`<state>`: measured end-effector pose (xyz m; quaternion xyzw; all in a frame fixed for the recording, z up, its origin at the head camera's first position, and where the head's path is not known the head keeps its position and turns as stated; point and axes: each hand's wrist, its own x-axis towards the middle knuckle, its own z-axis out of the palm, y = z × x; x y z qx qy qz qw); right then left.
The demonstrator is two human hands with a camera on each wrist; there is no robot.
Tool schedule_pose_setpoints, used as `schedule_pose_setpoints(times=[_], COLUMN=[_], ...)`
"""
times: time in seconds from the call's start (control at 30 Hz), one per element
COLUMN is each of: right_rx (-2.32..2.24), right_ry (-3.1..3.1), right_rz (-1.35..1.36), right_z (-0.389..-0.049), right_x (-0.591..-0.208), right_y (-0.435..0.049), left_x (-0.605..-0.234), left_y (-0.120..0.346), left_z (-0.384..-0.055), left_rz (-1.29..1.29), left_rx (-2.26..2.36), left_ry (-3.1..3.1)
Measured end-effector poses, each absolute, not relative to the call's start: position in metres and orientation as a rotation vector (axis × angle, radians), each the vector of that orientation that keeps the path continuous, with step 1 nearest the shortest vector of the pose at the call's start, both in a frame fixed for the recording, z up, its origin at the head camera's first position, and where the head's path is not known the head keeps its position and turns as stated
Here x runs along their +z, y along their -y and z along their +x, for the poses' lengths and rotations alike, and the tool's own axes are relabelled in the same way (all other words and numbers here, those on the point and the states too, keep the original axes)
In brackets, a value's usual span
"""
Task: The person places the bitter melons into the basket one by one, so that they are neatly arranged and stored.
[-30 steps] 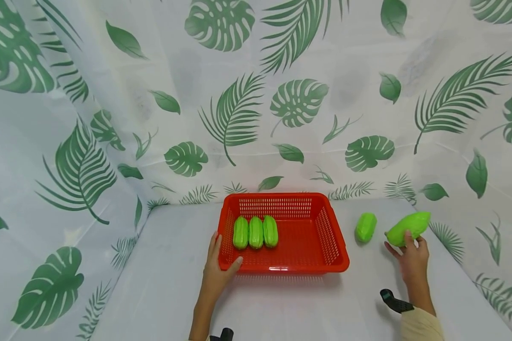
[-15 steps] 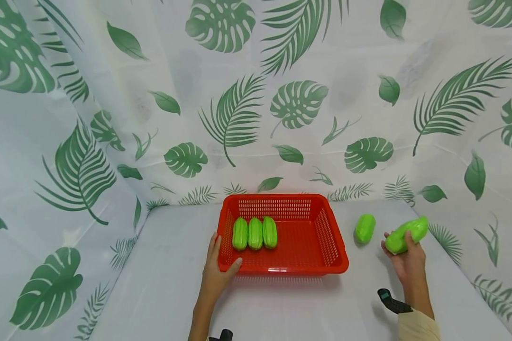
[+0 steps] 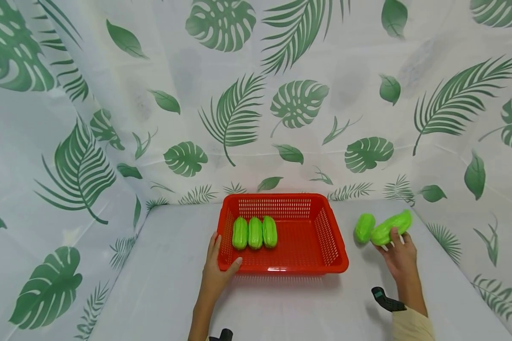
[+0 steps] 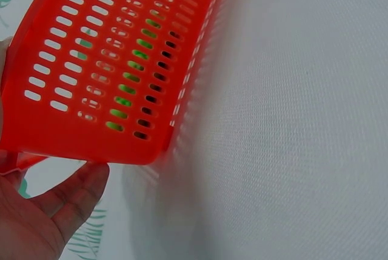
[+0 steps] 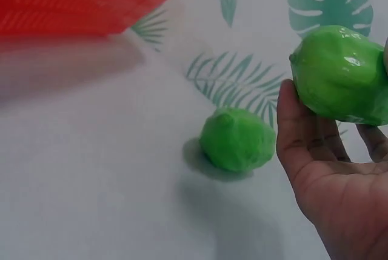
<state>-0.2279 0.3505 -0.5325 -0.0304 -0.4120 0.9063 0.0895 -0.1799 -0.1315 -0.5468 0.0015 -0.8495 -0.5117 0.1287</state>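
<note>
In the head view, a red plastic basket [image 3: 281,269] with slotted walls stands on the white table and holds three green papayas [image 3: 255,233] lined up at its left. My left hand [image 3: 216,272] grips its front left corner, thumb at the front rim and fingers along the left side. To the right, my right hand [image 3: 403,258] holds another glossy papaya [image 3: 392,228], tilted and raised off the table. One more papaya [image 3: 364,228] lies on the table beside it. In the right wrist view, fingers [image 5: 297,126] cup the held papaya [image 5: 339,75] from below; part of it is cut off.
White cloth with green leaf prints [image 3: 298,102] hangs behind and at both sides of the table [image 3: 281,308]. The basket's right wall [image 3: 333,227] stands left of the loose papaya. A black strap device [image 3: 386,299] sits on the right wrist.
My right hand has moved left with the papaya, which now appears close to the one on the table. It dipped slightly, then rose. My left hand stays at the basket corner.
</note>
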Motion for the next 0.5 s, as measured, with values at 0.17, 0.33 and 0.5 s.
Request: schedule_pose_setpoints(times=[0.17,0.33,0.5], right_rx=[2.63,2.6,2.553], right_ry=[1.362,1.437,1.53], right_rz=[-0.181,-0.191,-0.183], right_z=[-0.229,-0.232,-0.236], right_x=[-0.525,-0.514,-0.506], right_y=[-0.342,-0.333,-0.324], left_x=[-0.547,-0.548,-0.548], left_y=[0.132,0.132,0.132], left_z=[-0.18,-0.18,-0.181], left_rz=[-0.001,0.007,0.01], left_rx=[-1.485,-1.485,-1.481], left_ry=[2.469,2.466,2.469])
